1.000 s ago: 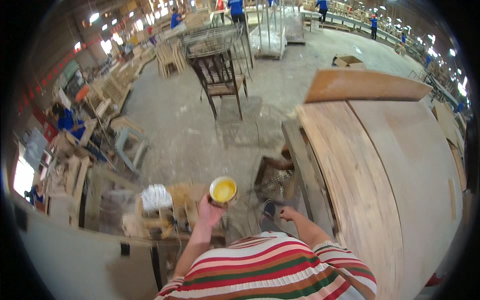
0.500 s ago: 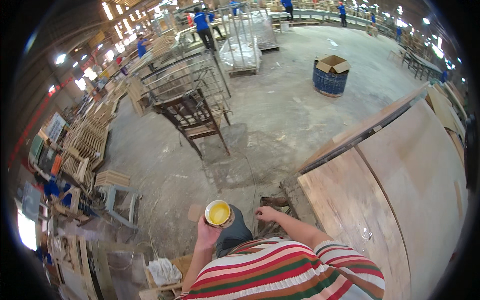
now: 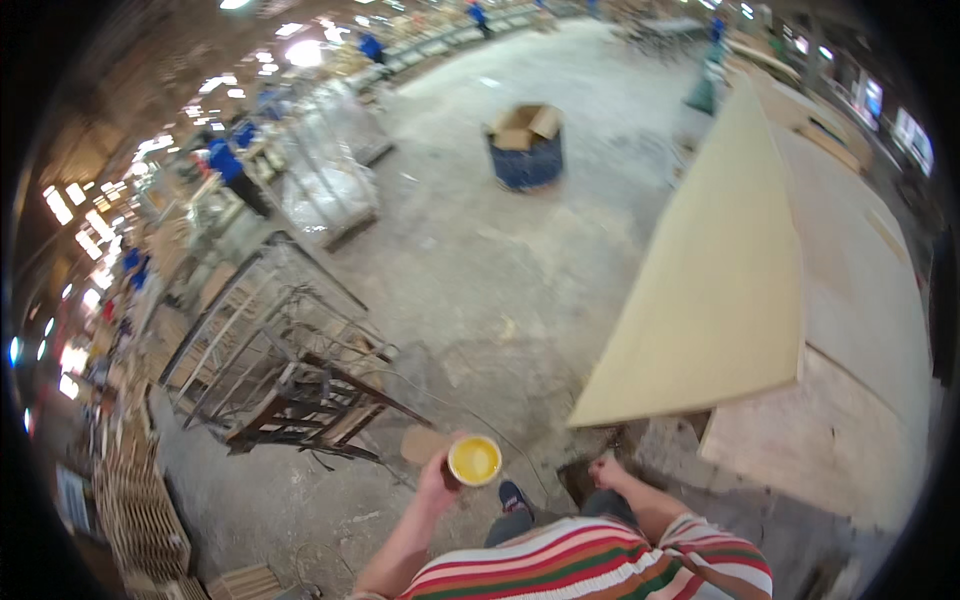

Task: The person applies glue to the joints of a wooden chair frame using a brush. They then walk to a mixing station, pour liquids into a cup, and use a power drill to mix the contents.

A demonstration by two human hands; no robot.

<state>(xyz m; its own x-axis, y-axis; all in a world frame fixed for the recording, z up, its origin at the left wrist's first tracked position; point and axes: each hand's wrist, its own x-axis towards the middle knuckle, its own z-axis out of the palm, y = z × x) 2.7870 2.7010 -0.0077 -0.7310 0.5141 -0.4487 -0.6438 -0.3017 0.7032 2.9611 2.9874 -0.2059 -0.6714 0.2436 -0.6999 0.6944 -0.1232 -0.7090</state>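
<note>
Yellow liquid fills much of the small round cup with a pale rim (image 3: 474,461), which is up in front of the person's body, a little to the left. The bare left hand (image 3: 437,483) grasps it, with fingers wrapped around its side. The far fingers are hidden behind the cup, and its bottom is out of sight. The bare right hand (image 3: 605,470) hangs near the legs with its fingers bent in. It is too small and blurry to tell if it holds anything.

The striped knit shirt (image 3: 560,565) is cut off by the lower edge and hides most of the legs. One dark shoe (image 3: 513,498) peeks out. The tall stack of thin wooden pieces (image 3: 140,500) fades into the dark rim on the left.

The big cream-coloured board (image 3: 710,290) has a long slanting edge and a sharp corner near the right hand. It covers part of the light wood tabletop (image 3: 790,430). The grey concrete floor (image 3: 490,270) spreads wide between this board and the dark wooden chair (image 3: 320,410). Farther out, the round blue drum (image 3: 526,165) stands on that floor.
</note>
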